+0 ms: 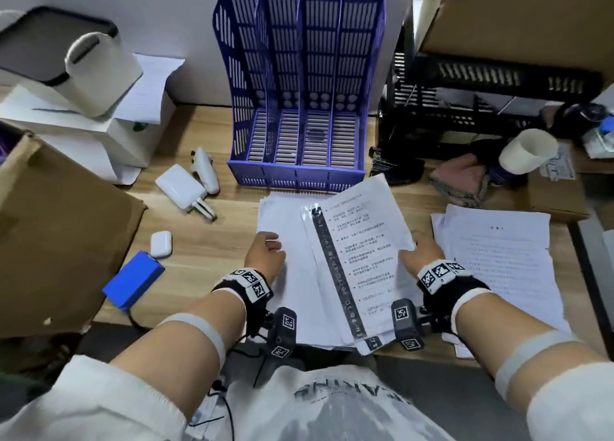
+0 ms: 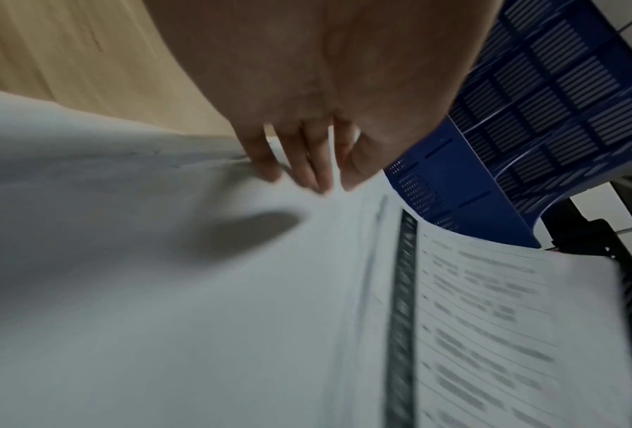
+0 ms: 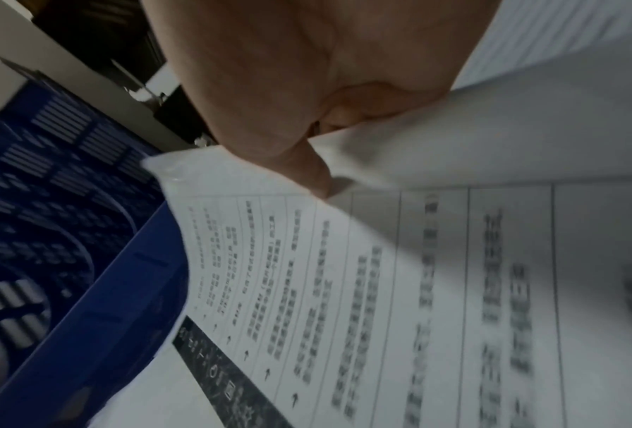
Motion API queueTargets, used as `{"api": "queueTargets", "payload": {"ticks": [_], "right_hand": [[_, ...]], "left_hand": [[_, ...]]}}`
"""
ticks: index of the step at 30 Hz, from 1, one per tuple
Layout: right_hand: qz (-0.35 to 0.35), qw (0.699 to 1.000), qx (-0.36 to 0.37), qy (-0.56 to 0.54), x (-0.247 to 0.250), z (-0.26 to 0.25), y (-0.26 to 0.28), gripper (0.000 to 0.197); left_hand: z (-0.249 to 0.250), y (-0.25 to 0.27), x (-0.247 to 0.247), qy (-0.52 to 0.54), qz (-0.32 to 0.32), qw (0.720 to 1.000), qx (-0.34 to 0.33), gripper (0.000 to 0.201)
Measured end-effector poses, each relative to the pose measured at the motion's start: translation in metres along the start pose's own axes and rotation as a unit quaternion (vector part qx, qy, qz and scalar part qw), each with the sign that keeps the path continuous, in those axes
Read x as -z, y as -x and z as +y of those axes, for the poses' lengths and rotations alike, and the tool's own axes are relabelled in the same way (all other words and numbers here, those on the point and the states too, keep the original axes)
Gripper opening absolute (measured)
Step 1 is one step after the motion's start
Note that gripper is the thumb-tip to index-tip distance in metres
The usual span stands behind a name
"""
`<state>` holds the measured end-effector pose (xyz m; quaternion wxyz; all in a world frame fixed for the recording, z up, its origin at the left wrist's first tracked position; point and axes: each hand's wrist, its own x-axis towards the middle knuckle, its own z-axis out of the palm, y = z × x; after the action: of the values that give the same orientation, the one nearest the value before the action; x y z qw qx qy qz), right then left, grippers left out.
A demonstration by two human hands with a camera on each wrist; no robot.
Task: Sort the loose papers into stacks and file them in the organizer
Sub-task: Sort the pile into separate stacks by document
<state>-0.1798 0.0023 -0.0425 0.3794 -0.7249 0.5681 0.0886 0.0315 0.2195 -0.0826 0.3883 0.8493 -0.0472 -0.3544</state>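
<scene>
The blue slotted organizer (image 1: 299, 74) stands upright at the back centre, and its compartments show no paper. In front of it a stack of white papers (image 1: 292, 301) lies on the wooden desk. My left hand (image 1: 265, 254) rests its nearly straight fingertips (image 2: 307, 168) on the stack's left side. My right hand (image 1: 420, 252) pinches the right edge of the top printed sheets (image 1: 362, 241), thumb (image 3: 307, 165) on top. These sheets carry a dark strip and are raised at an angle. A second stack of papers (image 1: 498, 261) lies to the right.
A cardboard box (image 1: 50, 234) fills the left. A blue flat pack (image 1: 134, 279), an earbud case (image 1: 161, 243) and a white charger (image 1: 181, 186) lie left of the stack. At the right stand a black tray rack (image 1: 465, 108), a paper cup (image 1: 528, 151) and a pink cloth (image 1: 461, 181).
</scene>
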Motion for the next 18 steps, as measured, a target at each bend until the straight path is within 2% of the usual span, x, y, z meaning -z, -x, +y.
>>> {"api": "queueTargets", "payload": {"ticks": [2, 3, 6, 10, 13, 14, 15, 18], "right_hand": [[0.034, 0.999, -0.025, 0.014, 0.017, 0.009, 0.001, 0.027], [0.042, 0.998, -0.037, 0.018, 0.024, 0.015, 0.001, 0.026], [0.029, 0.998, -0.06, 0.007, 0.03, 0.028, 0.008, 0.027], [-0.021, 0.997, -0.07, -0.037, 0.007, 0.032, 0.017, 0.024], [-0.073, 0.993, -0.081, -0.051, -0.009, 0.026, 0.021, 0.021], [-0.078, 0.991, -0.088, -0.061, -0.011, 0.023, 0.022, 0.025], [-0.078, 0.99, -0.094, -0.074, -0.014, 0.021, 0.022, 0.03], [-0.103, 0.982, -0.106, -0.118, -0.019, 0.017, 0.023, 0.034]], "left_hand": [[-0.004, -0.005, 0.006, -0.112, 0.085, 0.99, -0.013, 0.046], [-0.004, -0.006, 0.008, -0.146, 0.101, 0.984, -0.008, 0.052], [-0.003, -0.011, 0.011, -0.136, 0.057, 0.988, 0.033, 0.069], [-0.005, -0.014, 0.013, -0.152, 0.051, 0.987, 0.034, 0.067], [-0.007, -0.007, 0.015, -0.182, 0.097, 0.978, -0.011, 0.063], [-0.007, -0.005, 0.015, -0.202, 0.094, 0.974, -0.033, 0.061], [-0.006, -0.004, 0.014, -0.218, 0.072, 0.972, -0.051, 0.06], [0.0, -0.002, 0.009, -0.211, -0.005, 0.976, -0.046, 0.065]]}}
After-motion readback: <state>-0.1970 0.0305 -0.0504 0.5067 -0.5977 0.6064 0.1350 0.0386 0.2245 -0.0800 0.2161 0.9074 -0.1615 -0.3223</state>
